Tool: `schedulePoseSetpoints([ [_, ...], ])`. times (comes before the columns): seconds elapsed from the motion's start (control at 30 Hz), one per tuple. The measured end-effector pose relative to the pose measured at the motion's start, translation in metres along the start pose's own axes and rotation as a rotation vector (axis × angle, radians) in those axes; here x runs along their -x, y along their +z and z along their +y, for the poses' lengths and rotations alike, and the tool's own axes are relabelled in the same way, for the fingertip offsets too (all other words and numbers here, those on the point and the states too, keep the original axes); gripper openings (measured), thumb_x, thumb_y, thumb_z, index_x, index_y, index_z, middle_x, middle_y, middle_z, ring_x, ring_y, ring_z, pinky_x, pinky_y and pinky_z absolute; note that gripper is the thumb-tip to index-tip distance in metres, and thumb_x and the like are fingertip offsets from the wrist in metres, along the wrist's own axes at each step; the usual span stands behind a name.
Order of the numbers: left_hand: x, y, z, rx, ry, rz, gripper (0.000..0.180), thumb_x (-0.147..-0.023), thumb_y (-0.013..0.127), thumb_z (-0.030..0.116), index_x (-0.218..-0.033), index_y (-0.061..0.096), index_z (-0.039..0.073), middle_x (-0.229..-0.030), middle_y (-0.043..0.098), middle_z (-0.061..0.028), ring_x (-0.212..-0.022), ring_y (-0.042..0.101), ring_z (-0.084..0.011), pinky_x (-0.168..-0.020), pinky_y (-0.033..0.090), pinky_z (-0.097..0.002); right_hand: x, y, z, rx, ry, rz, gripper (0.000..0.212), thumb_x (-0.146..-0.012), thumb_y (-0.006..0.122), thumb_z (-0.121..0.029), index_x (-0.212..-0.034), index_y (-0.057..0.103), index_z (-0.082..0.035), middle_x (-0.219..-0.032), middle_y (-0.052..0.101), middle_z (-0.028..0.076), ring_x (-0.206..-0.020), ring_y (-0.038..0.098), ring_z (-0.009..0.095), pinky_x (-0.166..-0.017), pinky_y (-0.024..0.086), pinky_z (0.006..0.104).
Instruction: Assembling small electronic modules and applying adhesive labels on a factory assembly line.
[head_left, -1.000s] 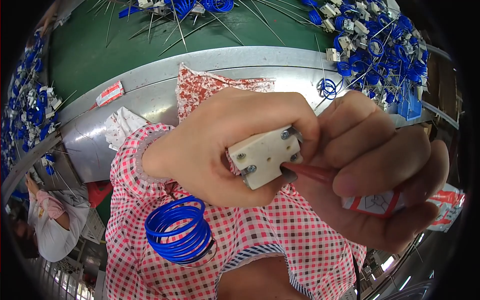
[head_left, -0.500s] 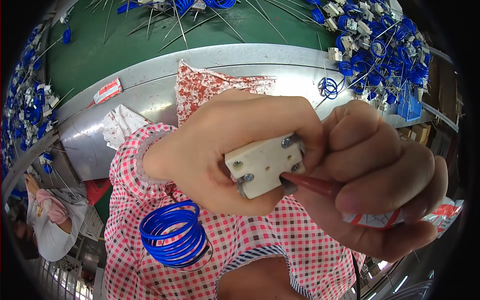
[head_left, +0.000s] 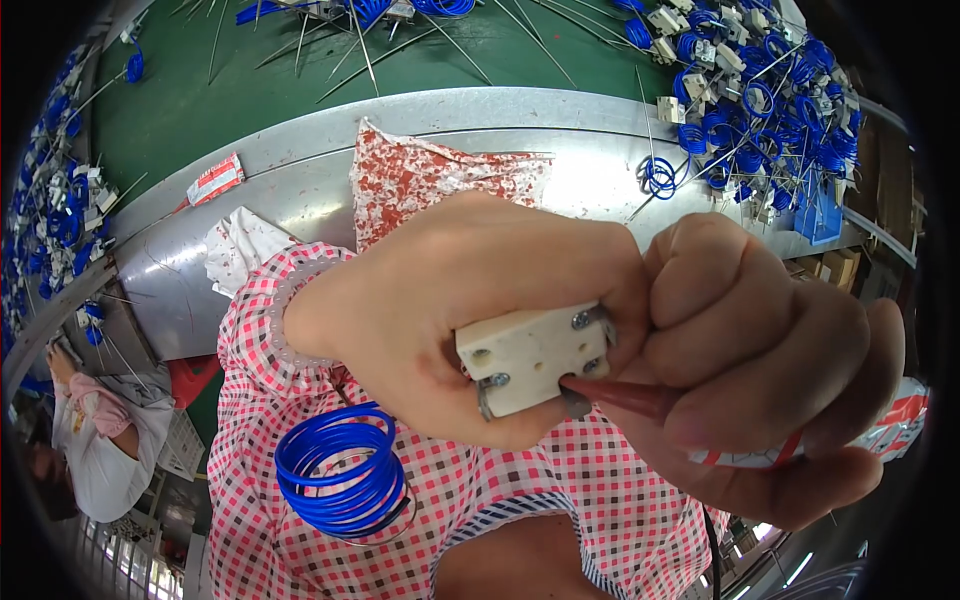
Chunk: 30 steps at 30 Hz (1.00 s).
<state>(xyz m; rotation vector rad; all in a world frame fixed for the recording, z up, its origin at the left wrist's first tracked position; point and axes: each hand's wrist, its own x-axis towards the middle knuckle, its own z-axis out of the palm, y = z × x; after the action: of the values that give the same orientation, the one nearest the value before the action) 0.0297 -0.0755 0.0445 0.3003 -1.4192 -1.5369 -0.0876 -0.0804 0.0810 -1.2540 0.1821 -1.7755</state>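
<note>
My left hand (head_left: 470,265) is closed around a white ceramic thermostat block (head_left: 522,345), whose face with screws, small holes and metal tabs shows. In my right hand (head_left: 780,335), fingers wrapped, is a red-and-white squeeze packet (head_left: 890,425) with a tapered dark red nozzle (head_left: 630,397). The nozzle's tip meets the block's lower edge, by a notch near a screw; whether it touches cannot be made out. Below my left hand hangs a coil of blue tubing (head_left: 340,475), in front of the checked clothing; its link to the block is hidden.
A red-stained cloth (head_left: 400,175) lies on the metal table edge (head_left: 290,190), with another packet (head_left: 215,180) and a white rag (head_left: 240,250) to its left. Blue-coiled thermostats (head_left: 750,110) are heaped at far right and along the left. Another person (head_left: 120,450) sits at lower left.
Both hands, with the block and packet, have dropped slightly. The nozzle tip stays at the same notch of the block. The blue coil has swung a little left.
</note>
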Motion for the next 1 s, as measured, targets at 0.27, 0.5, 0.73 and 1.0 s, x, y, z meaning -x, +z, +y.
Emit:
schedulePoseSetpoints([
  [0.27,0.002,-0.008,0.005,-0.036,0.025,-0.005,0.024,-0.06,0.061,0.015,-0.083,0.054,0.009,-0.071,0.055,-0.0049,-0.062,0.055,-0.0262,-0.05,0.043,-0.0333,-0.021,-0.01,-0.026,0.121,0.403,-0.343,0.033,-0.088,0.034,-0.038,-0.082,0.035,-0.006,-0.062,0.048,0.003,-0.04,0.036,0.014,-0.047,0.03,0.0279],
  [0.5,-0.002,-0.008,0.009,-0.123,-0.032,-0.129,0.025,-0.06,0.062,0.015,-0.083,0.054,0.009,-0.07,0.054,-0.0057,-0.062,0.055,-0.0277,-0.05,0.043,-0.0342,-0.02,-0.009,-0.02,0.082,0.358,-0.456,0.036,-0.089,0.033,-0.039,-0.089,0.036,-0.002,-0.063,0.047,0.003,-0.045,0.038,0.015,-0.051,0.031,0.0275],
  [0.73,0.001,-0.01,0.01,-0.037,0.009,-0.061,0.027,-0.059,0.063,0.014,-0.083,0.054,0.008,-0.071,0.056,-0.0062,-0.062,0.055,-0.0281,-0.051,0.043,-0.0337,-0.023,-0.009,-0.021,0.133,0.347,-0.431,0.03,-0.088,0.037,-0.036,-0.083,0.036,-0.006,-0.061,0.047,0.004,-0.046,0.037,0.015,-0.052,0.031,0.0274],
  [1.0,0.005,-0.001,0.001,-0.112,0.064,-0.047,0.029,-0.055,0.071,0.012,-0.076,0.052,0.006,-0.068,0.058,-0.0028,-0.051,0.057,-0.0196,-0.043,0.041,-0.0291,0.0,0.005,-0.01,0.001,0.203,-0.096,0.027,-0.088,0.038,-0.034,-0.081,0.035,-0.009,-0.06,0.046,0.005,-0.043,0.034,0.015,-0.05,0.03,0.0277],
])
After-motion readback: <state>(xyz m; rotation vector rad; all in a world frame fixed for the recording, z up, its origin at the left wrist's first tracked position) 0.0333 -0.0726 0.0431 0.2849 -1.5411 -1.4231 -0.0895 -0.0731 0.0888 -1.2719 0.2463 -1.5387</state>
